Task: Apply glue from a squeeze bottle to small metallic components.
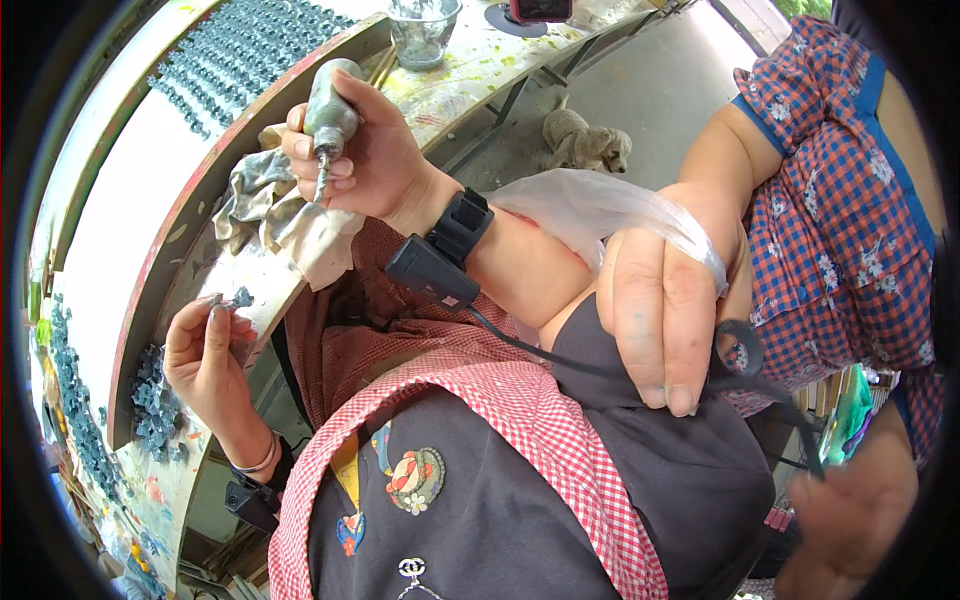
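My right hand (385, 150) is wrapped round a small grey-green squeeze bottle (335, 100), whose thin, paint-smeared nozzle points down. Lower on the left, my left hand (212, 350) pinches a tiny dark blue-grey piece (241, 297) between thumb and fingertips, near the table edge. The nozzle and the piece are apart. A crumpled, stained cloth (262, 200) lies on the table edge beside my right hand. Similar small dark pieces lie in a heap (155, 405) left of my left hand.
Rows of small dark pieces (240, 65) cover a board at the back left. A clear cup (422, 35) stands on the paint-spotted table. Close on the right, another person's hand (665, 300) holds a plastic bag (600, 200); a black cable (560, 357) crosses below. A dog (585, 140) is on the floor.
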`<state>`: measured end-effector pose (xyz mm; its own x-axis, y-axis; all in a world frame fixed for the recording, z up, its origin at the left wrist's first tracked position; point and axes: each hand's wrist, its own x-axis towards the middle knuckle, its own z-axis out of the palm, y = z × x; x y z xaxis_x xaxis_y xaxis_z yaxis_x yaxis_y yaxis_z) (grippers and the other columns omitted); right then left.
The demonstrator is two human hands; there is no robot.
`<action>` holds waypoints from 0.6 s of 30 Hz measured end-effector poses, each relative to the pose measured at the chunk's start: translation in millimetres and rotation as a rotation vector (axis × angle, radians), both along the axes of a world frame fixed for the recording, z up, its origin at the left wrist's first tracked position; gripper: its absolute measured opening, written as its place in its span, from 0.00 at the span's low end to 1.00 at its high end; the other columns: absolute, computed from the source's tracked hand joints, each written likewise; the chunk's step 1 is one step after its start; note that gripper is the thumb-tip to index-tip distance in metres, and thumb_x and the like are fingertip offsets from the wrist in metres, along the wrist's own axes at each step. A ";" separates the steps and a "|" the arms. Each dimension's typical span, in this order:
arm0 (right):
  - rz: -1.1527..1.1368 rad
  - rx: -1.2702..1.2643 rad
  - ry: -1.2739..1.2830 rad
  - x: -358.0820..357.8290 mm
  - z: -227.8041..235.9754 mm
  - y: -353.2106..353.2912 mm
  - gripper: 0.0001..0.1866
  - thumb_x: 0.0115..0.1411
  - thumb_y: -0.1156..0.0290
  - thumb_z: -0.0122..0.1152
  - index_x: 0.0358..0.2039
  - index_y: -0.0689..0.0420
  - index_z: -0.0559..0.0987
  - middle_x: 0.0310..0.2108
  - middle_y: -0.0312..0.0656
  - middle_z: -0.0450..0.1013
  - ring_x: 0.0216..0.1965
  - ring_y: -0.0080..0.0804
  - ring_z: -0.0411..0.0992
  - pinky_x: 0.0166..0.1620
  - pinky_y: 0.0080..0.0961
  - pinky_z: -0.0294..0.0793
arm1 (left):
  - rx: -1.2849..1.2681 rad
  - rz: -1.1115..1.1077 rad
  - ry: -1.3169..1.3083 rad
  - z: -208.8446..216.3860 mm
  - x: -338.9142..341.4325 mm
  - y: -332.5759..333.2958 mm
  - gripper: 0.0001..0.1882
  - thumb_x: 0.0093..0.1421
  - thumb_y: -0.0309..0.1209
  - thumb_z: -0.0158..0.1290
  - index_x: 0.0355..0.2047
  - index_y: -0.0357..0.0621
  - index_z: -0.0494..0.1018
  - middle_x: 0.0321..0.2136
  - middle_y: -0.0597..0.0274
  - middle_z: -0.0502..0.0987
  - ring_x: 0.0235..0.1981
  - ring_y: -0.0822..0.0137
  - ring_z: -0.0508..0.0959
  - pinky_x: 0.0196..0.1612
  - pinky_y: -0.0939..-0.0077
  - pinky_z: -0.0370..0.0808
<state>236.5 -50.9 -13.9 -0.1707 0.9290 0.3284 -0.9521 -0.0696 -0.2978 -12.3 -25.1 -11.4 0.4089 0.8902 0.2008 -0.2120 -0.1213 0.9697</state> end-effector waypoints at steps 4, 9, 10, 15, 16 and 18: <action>-0.039 -0.010 -0.032 -1.4 0.0 -1.4 0.22 0.53 0.47 0.50 0.27 0.55 0.74 0.24 0.40 0.67 0.16 0.20 0.61 0.19 0.15 0.58 | -0.027 0.024 0.005 0.6 -0.3 -0.7 0.07 0.54 0.22 0.52 0.33 0.34 0.71 0.24 0.61 0.74 0.21 0.76 0.74 0.24 0.85 0.73; -0.049 -0.003 -0.026 -2.1 -1.5 -1.4 0.24 0.56 0.48 0.45 0.33 0.60 0.71 0.25 0.39 0.67 0.14 0.17 0.60 0.22 0.14 0.61 | -0.020 -0.015 0.014 1.3 -0.2 -0.1 0.07 0.54 0.22 0.52 0.33 0.34 0.71 0.24 0.61 0.74 0.21 0.76 0.74 0.24 0.85 0.73; -0.046 -0.008 -0.031 -2.1 -1.9 -0.9 0.24 0.56 0.48 0.45 0.33 0.60 0.71 0.25 0.39 0.67 0.14 0.17 0.59 0.22 0.14 0.61 | -0.051 0.019 0.021 1.3 -0.1 0.2 0.07 0.54 0.23 0.52 0.33 0.34 0.71 0.24 0.61 0.74 0.21 0.76 0.74 0.24 0.85 0.73; -0.029 0.041 -0.036 -0.6 -3.3 2.8 0.24 0.56 0.48 0.45 0.33 0.60 0.71 0.25 0.39 0.67 0.14 0.17 0.59 0.21 0.13 0.60 | -0.020 -0.018 0.021 0.9 0.9 1.8 0.07 0.54 0.23 0.52 0.33 0.33 0.71 0.24 0.61 0.74 0.22 0.76 0.74 0.25 0.85 0.73; -0.042 0.003 -0.043 -0.4 -3.4 3.4 0.24 0.56 0.48 0.45 0.33 0.60 0.71 0.25 0.39 0.67 0.14 0.17 0.59 0.21 0.13 0.60 | -0.035 0.015 0.025 0.9 1.1 2.0 0.07 0.54 0.23 0.52 0.33 0.33 0.71 0.24 0.60 0.74 0.22 0.76 0.74 0.25 0.85 0.73; -0.037 0.011 -0.037 0.0 -3.3 4.1 0.24 0.55 0.47 0.47 0.30 0.59 0.72 0.23 0.40 0.68 0.14 0.18 0.60 0.19 0.14 0.60 | -0.027 -0.018 0.017 0.7 1.6 2.0 0.06 0.54 0.22 0.51 0.33 0.33 0.71 0.24 0.60 0.74 0.22 0.76 0.74 0.25 0.85 0.73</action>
<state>236.4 -46.9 -17.2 -0.1480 0.9313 0.3329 -0.9424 -0.0306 -0.3332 -10.7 -23.1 -10.6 0.4278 0.8878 0.1697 -0.1974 -0.0914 0.9761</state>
